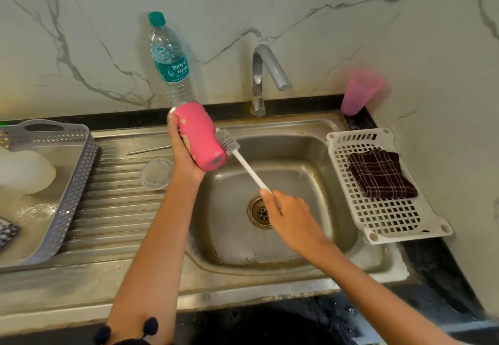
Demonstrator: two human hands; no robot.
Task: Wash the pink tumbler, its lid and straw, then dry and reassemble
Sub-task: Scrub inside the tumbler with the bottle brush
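A left hand [185, 161], fingers clamped round a tilted pink cylindrical tumbler [199, 139] above a steel sink [310, 155]; the right hand [290, 217] grips a white long-handled bottle brush [248, 167], bristles against the tumbler's side (clear round lid [156, 174] and thin metal straw [148, 150] lie just left of the left fingers).

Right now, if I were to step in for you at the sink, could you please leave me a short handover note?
Left hand grips the pink tumbler, tilted over the sink.
Right hand holds the bottle brush by its handle, bristles against the tumbler's outer side near the base.
Clear lid and metal straw lie apart on the drainboard. Checked cloth lies in the white tray. No water shows at the tap.
Done: tumbler taken apart.
Left: finish scrubbing, rinse, lid and straw (cannot tell if washed), dry, reassemble.
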